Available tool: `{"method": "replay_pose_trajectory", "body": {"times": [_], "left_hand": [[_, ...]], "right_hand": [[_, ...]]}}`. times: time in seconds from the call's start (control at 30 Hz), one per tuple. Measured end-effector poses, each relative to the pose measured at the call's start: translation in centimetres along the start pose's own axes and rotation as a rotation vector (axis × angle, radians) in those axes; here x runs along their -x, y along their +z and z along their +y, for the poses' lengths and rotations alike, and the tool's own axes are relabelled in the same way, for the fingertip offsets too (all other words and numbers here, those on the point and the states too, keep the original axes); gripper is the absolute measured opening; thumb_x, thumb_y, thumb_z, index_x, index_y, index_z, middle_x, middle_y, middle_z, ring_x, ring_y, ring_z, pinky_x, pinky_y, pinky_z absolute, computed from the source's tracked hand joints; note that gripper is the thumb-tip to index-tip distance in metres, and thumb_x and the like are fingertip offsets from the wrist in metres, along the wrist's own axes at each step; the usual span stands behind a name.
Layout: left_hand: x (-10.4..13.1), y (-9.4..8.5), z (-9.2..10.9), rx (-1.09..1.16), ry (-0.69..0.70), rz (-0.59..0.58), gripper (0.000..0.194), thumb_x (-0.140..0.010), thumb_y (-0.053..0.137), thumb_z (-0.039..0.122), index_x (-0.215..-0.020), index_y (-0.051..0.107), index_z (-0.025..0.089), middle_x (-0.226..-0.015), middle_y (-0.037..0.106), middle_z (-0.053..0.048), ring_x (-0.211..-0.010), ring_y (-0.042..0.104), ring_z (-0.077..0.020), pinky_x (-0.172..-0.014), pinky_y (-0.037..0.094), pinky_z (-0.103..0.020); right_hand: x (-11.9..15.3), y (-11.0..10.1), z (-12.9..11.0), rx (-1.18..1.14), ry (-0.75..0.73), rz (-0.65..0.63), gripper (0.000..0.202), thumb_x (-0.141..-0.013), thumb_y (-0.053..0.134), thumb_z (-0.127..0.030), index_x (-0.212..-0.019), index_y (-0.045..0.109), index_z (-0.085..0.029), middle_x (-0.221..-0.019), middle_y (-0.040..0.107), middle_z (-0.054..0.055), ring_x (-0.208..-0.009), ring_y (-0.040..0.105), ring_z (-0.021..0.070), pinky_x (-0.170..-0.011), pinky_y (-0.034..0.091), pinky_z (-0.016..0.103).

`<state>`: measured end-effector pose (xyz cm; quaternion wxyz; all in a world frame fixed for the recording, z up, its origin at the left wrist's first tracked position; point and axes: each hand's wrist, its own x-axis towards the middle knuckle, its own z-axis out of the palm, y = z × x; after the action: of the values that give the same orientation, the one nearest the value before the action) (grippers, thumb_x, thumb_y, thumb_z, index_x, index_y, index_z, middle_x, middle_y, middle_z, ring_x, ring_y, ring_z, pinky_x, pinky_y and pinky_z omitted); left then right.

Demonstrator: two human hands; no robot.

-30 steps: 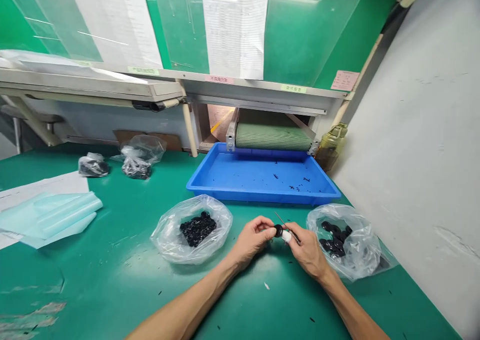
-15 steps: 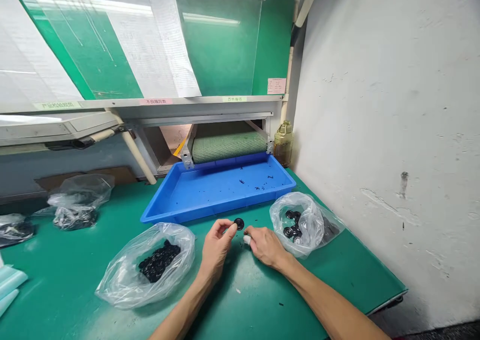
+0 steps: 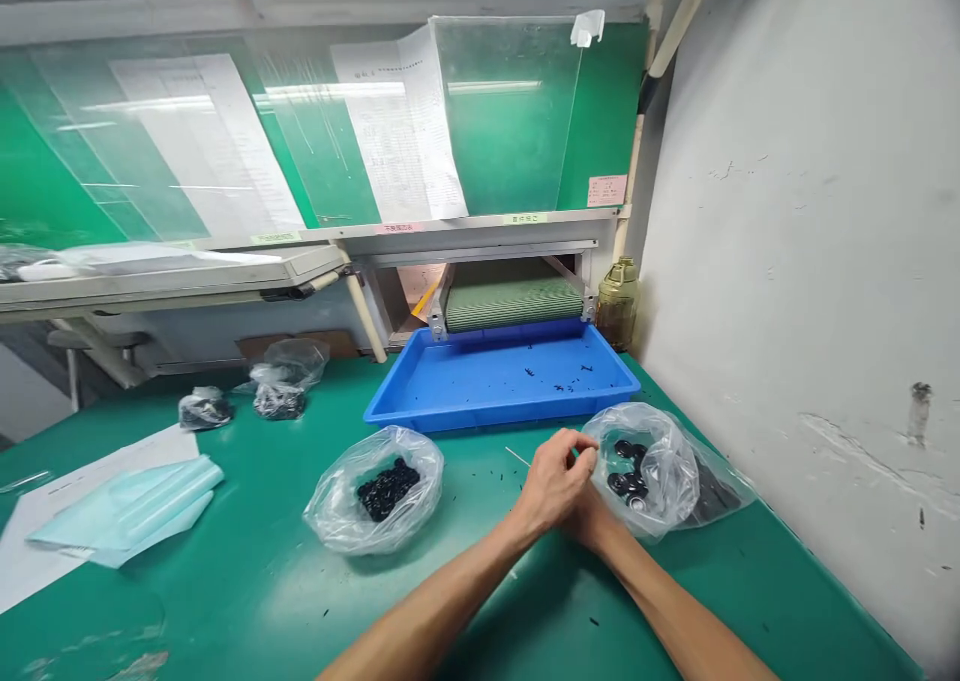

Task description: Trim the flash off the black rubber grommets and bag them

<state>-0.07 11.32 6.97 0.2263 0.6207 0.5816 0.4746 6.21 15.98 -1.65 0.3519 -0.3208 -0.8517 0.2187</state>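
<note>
The broad green bench (image 3: 255, 531) carries everything within reach. Toward its far side sits the shallow blue plastic tray (image 3: 450, 381), its long axis running across the view, beyond both hands and well apart from them.

Nearer lie 2 open bags. The clear plastic bag of round black discs (image 3: 675, 461) lies just to the right of the hands, its mouth turned toward them and its length trailing off toward the bench's right edge. The clear plastic bag of small black pieces (image 3: 334, 516) sits on the opposite side, well apart from the hands.

Between the 2 bags the hands overlap. The left hand (image 3: 553, 481) is crossed over in front, its bent fingertips and thumb close together at the near rim of the disc bag; by its fingertips it looks the nearer of the 2, though whether it touches the plastic or pinches anything cannot be told. The right hand (image 3: 589, 516) is mostly hidden behind it, so its grip cannot be told.

The glossy black round discs (image 3: 619, 483) show inside the right-hand bag. The thin pale rod (image 3: 517, 456) juts from behind the left hand, slanting up and to the left, away from the discs; which hand holds it is hidden.
</note>
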Motion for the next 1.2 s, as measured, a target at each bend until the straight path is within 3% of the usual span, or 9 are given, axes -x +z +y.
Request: {"method": "replay_pose_trajectory", "body": {"times": [0.13,0.3,0.43,0.57,0.7,0.83,0.93,1.07,1.2], "left_hand": [[1.6,-7.6,-1.2,0.000,-0.153,0.058,0.025,-0.082,0.049,0.036,-0.087,0.065,0.018,-0.076,0.061,0.001,-0.069,0.051,-0.0149,-0.065,0.040,-0.024],[4.3,-18.1,-3.1,-0.129,-0.318,0.326,0.035,-0.081,0.050,0.050,-0.086,0.066,0.019,-0.078,0.061,0.000,-0.075,0.052,-0.0171,-0.066,0.039,-0.025],[5.6,-21.7,-5.4,0.009,-0.376,0.328,0.047,-0.078,0.053,0.060,-0.090,0.067,0.016,-0.077,0.062,-0.003,-0.070,0.052,-0.0161,-0.065,0.041,-0.026],[5.9,-22.0,-6.7,0.209,-0.423,0.327,0.053,-0.074,0.057,0.064,-0.092,0.066,0.015,-0.090,0.068,-0.009,-0.086,0.060,-0.0221,-0.081,0.045,-0.033],[6.0,-21.7,-6.4,0.144,-0.382,0.306,0.045,-0.074,0.060,0.059,-0.089,0.065,0.017,-0.097,0.069,-0.008,-0.102,0.059,-0.0264,-0.097,0.040,-0.039],[5.5,-21.1,-5.9,0.015,-0.354,0.270,0.039,-0.074,0.060,0.052,-0.093,0.062,0.018,-0.093,0.068,-0.006,-0.093,0.062,-0.0247,-0.087,0.048,-0.037],[4.1,-19.8,-5.5,-0.199,-0.245,0.226,0.032,-0.080,0.052,0.046,-0.094,0.062,0.019,-0.094,0.067,-0.005,-0.089,0.062,-0.0229,-0.081,0.049,-0.035],[1.4,-16.8,-5.2,-0.602,-0.005,0.010,0.027,-0.088,0.041,0.033,-0.102,0.061,0.020,-0.103,0.066,-0.006,-0.095,0.060,-0.0219,-0.087,0.047,-0.034],[-0.8,-13.9,-6.1,-0.833,0.064,-0.201,0.027,-0.089,0.045,0.023,-0.114,0.055,0.018,-0.116,0.061,-0.010,-0.107,0.054,-0.0255,-0.095,0.043,-0.038]], "right_hand": [[0.2,-1.0,-0.6,0.017,-0.032,-0.176,0.022,-0.088,0.039,-0.019,-0.086,0.061,-0.019,-0.074,0.064,0.006,-0.067,0.058,0.0208,-0.059,0.036,0.028],[0.2,-1.3,-0.8,0.126,-0.019,-0.278,0.025,-0.094,0.034,-0.025,-0.088,0.058,-0.020,-0.075,0.062,0.004,-0.066,0.054,0.0193,-0.058,0.028,0.027],[0.3,-1.1,-0.7,0.132,-0.014,-0.289,0.025,-0.094,0.032,-0.026,-0.088,0.056,-0.021,-0.076,0.061,0.004,-0.065,0.053,0.0191,-0.056,0.025,0.027],[0.4,-1.2,-0.7,0.120,0.001,-0.293,0.026,-0.095,0.031,-0.028,-0.087,0.055,-0.021,-0.074,0.060,0.003,-0.062,0.050,0.0183,-0.056,0.025,0.027],[0.3,-1.4,-0.9,0.115,-0.008,-0.280,0.025,-0.094,0.032,-0.025,-0.088,0.056,-0.021,-0.075,0.060,0.003,-0.063,0.050,0.0181,-0.056,0.024,0.027],[0.2,-1.3,-1.1,0.133,-0.008,-0.271,0.022,-0.092,0.035,-0.021,-0.087,0.057,-0.020,-0.072,0.058,0.003,-0.061,0.048,0.0168,-0.055,0.022,0.026],[0.1,-1.2,-1.2,0.124,-0.011,-0.258,0.021,-0.093,0.037,-0.022,-0.087,0.057,-0.020,-0.073,0.059,0.002,-0.061,0.048,0.0160,-0.055,0.022,0.026],[0.1,-1.5,-1.4,0.135,0.014,-0.229,0.021,-0.094,0.037,-0.020,-0.088,0.057,-0.020,-0.072,0.059,0.002,-0.061,0.048,0.0156,-0.055,0.023,0.026],[0.0,-2.1,-1.7,0.143,0.064,-0.177,0.024,-0.093,0.034,-0.016,-0.096,0.058,-0.019,-0.077,0.062,0.003,-0.064,0.051,0.0159,-0.057,0.025,0.025]]}}
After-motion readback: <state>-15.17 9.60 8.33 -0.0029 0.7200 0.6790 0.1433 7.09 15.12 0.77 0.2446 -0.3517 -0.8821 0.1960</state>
